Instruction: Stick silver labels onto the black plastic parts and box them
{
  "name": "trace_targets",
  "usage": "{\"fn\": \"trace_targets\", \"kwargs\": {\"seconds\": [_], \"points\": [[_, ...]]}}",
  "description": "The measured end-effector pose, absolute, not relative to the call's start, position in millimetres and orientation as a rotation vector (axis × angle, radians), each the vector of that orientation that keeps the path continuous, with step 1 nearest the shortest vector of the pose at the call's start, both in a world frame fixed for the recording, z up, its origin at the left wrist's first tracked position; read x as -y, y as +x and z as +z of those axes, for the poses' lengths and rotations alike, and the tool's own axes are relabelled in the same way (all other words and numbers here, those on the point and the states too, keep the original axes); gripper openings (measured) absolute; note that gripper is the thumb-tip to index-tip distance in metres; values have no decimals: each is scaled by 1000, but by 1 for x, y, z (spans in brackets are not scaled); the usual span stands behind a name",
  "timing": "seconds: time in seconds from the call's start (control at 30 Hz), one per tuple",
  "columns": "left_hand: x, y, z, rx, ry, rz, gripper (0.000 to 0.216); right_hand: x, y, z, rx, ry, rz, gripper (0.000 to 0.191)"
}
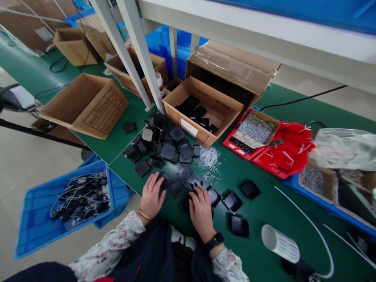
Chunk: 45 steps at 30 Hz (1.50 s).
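My left hand (152, 194) lies on the green table with its fingers resting over a small black square plastic part (164, 179). My right hand (201, 207) is curled over another black part (186, 203) at the table's near edge; what its fingers grip is partly hidden. More black square shells (232, 201) lie spread to the right of it. A heap of the same black parts (164, 147) sits just beyond my hands. Small white pins (212, 172) are scattered beside the heap.
An open cardboard box (202, 109) with black parts stands behind the heap. Red trays (266, 147) hold metal bits and red pieces. A blue crate (38, 213) of cables sits lower left. A white cylinder (279, 243) lies at the near right. Shelf posts (138, 51) rise at the back.
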State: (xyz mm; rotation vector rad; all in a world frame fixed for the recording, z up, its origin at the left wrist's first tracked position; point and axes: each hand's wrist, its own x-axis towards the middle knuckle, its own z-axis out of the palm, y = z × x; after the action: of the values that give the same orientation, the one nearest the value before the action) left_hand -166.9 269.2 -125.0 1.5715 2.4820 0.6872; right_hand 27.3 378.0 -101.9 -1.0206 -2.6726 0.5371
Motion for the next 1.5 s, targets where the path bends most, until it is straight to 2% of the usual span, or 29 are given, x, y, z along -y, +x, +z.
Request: {"fn": "trace_targets", "kwargs": {"seconds": [0.13,0.3,0.47,0.53,0.63,0.73,0.9,1.0,1.07,1.23,1.37,1.5], "points": [[-263,-229,-150,-2726,1174,737,62,-367,-20,-101,2837,-750,656,25],[-275,-272,-169,-2654,1077,729,59,-356,-70,-114,3120,-553,521,50],[-262,-267,-164,-2382,1057,742,42,-359,-53,-119,3158,-717,509,35],[-257,-256,-164,-2307,1047,728,42,-360,-45,-117,3147,-765,515,31],[-259,-242,-165,-2356,1023,678,46,-359,-40,-116,3130,-796,505,29],[-272,-242,-156,-2530,1034,674,31,-360,-40,-118,3112,-820,494,28],[-307,-265,-134,-2549,1363,689,49,-362,-35,-119,3109,-827,503,22],[-320,-280,-129,-2437,1535,629,33,-362,-33,-117,3106,-847,518,20],[-316,-285,-126,-2438,1570,597,25,-362,-33,-116,3107,-848,524,20],[-261,-281,-122,-2637,1517,510,27,-363,-32,-115,3104,-858,537,25],[-229,-269,-140,-2672,1515,428,30,-363,-35,-113,3091,-881,576,28],[-239,-250,-163,-2545,1617,414,33,-364,-36,-103,3024,-806,671,31]]}}
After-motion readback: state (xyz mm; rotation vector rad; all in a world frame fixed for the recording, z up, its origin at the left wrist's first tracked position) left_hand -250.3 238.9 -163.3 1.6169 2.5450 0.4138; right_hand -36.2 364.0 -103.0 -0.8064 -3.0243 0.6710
